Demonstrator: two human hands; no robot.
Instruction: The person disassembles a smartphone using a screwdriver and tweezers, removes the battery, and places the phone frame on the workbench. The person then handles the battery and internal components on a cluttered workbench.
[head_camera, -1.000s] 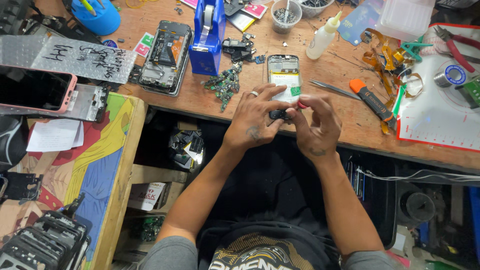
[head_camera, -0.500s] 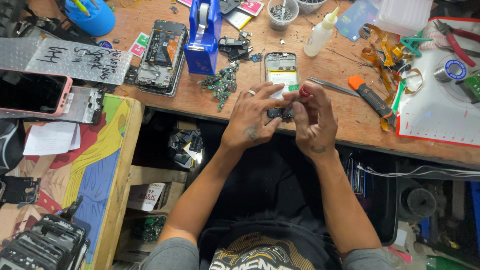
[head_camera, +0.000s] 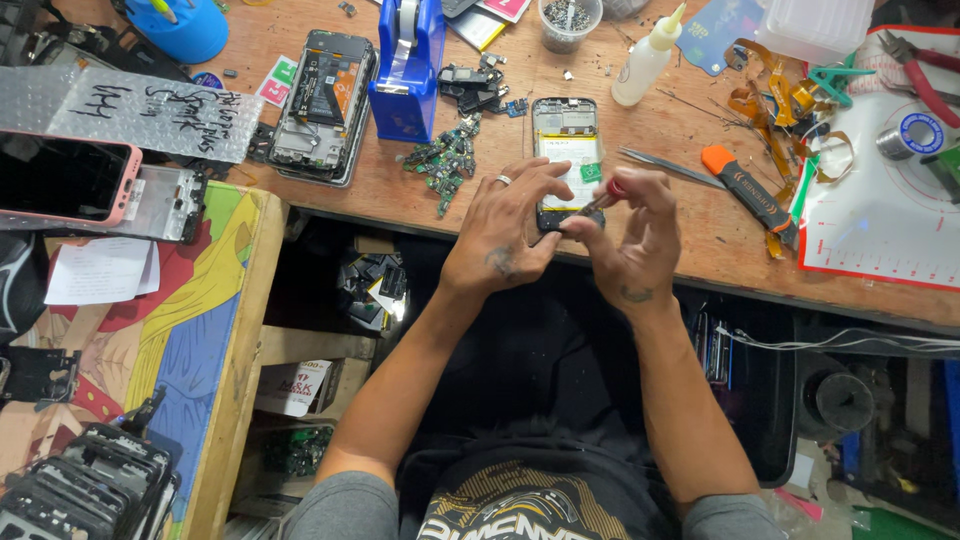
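Observation:
An opened phone (head_camera: 566, 145) with its back off lies on the wooden bench (head_camera: 690, 245) near the front edge. My left hand (head_camera: 510, 225) rests on the phone's lower end, a ring on one finger, its fingertips pinching something small that I cannot make out. My right hand (head_camera: 635, 230) grips a small red-tipped screwdriver (head_camera: 605, 195), its tip pointing down at the phone's bottom edge. Both hands meet over the phone's lower part and hide it.
A second opened phone (head_camera: 322, 105), a blue tape dispenser (head_camera: 408, 55), loose circuit boards (head_camera: 442, 160), tweezers (head_camera: 665, 168), an orange-handled knife (head_camera: 745, 190), a glue bottle (head_camera: 645, 60), and a white mat (head_camera: 890, 200) crowd the bench. A pink-cased phone (head_camera: 65, 180) lies left.
My hands moved from just off the bench's front edge forward onto the phone's lower end. The view has shifted slightly.

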